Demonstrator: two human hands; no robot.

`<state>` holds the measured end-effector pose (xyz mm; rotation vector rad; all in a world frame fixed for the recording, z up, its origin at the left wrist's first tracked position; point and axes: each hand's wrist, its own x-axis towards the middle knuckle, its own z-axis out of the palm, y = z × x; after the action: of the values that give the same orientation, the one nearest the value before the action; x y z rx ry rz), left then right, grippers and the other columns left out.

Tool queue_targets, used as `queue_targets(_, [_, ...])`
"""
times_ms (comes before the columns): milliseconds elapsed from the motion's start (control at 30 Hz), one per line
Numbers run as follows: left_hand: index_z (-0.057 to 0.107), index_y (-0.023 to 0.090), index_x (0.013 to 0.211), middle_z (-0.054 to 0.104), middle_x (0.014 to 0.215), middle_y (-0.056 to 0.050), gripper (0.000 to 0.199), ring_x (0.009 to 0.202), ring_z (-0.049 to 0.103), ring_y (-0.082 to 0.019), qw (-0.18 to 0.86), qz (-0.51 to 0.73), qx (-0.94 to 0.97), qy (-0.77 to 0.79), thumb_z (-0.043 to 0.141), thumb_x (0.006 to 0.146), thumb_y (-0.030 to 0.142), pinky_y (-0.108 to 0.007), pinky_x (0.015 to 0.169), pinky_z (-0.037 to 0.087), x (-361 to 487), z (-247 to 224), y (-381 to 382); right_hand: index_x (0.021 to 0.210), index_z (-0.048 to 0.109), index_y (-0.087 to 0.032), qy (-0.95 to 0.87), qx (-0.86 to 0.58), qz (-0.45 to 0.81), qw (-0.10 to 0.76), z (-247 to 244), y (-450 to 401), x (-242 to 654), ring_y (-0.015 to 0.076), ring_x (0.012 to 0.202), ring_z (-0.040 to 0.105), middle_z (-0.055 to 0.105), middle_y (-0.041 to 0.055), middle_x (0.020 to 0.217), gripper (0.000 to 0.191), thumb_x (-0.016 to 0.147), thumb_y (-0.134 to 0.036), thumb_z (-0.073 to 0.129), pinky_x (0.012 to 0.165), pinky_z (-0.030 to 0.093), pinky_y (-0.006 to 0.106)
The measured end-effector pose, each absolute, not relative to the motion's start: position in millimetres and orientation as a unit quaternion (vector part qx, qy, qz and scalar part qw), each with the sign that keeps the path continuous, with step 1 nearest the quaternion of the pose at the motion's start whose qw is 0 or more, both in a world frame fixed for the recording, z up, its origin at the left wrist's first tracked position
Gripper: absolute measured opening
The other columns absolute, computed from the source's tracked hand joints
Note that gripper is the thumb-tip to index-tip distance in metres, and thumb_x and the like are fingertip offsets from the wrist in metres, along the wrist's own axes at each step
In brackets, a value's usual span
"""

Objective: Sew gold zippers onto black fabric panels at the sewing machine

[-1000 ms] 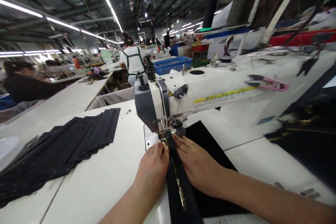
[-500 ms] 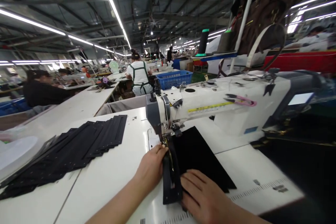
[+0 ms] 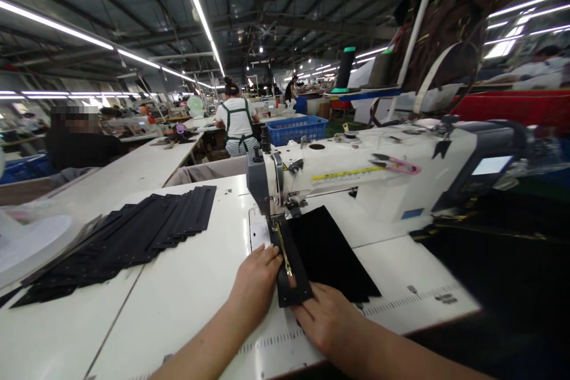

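A black panel (image 3: pixel 298 291) with a gold-toothed zipper (image 3: pixel 285 252) set along its middle lies beneath the needle area of a white sewing machine (image 3: pixel 347 169). My left hand (image 3: pixel 258 276) is at the panel's left edge, fingers together and closed on it just in front of the presser foot. At the near end, my right hand (image 3: pixel 327 317) pinches the panel's right corner, part of its fingers hidden underneath. A wider black fabric piece (image 3: pixel 333 252) lies flat on the bed, right of the zipper.
Overlapping black panels (image 3: pixel 146 228) are fanned out on the white table (image 3: pixel 178 303) at left, beside a round white base (image 3: pixel 40 243). Pink-handled thread snips (image 3: pixel 401 165) rest on the machine arm. Beyond are a blue basket (image 3: pixel 296 130) and a seated person (image 3: pixel 238 122).
The zippered panel now lies flatter, with its zipper exposed. My right hand has moved left to the panel's near corner; my left hand stays at its left edge. The view has shifted slightly.
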<state>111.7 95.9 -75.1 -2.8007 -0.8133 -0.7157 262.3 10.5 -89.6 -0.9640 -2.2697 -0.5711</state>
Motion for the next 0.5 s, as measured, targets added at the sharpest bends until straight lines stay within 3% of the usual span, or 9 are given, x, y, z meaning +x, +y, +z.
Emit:
queue_targets(300, [0.062, 0.01, 0.099, 0.063, 0.106, -0.013, 0.029, 0.096, 0.06, -0.025, 0.095, -0.205, -0.936, -0.27, 0.057, 0.071, 0.004, -0.041, 0.088, 0.05, 114.4, -72.9, 102.4, 0.073, 0.065, -0.006, -0.841, -0.362, -0.224, 0.333, -93.6, 20.5, 261.9, 0.0227, 0.066, 0.059, 0.064, 0.0138, 0.071, 0.027, 0.076, -0.002, 0.038, 0.063, 0.052, 0.033])
queue_targets(500, [0.061, 0.011, 0.098, 0.064, 0.103, -0.011, 0.027, 0.093, 0.061, -0.026, 0.108, -0.208, -0.936, -0.263, 0.058, 0.071, 0.005, -0.04, 0.084, 0.052, 116.0, -74.2, 115.8, 0.077, 0.065, -0.006, -0.85, -0.359, -0.198, 0.331, -91.4, 32.5, 266.3, 0.0225, 0.069, 0.059, 0.065, 0.0153, 0.077, 0.028, 0.079, -0.003, 0.037, 0.065, 0.052, 0.032])
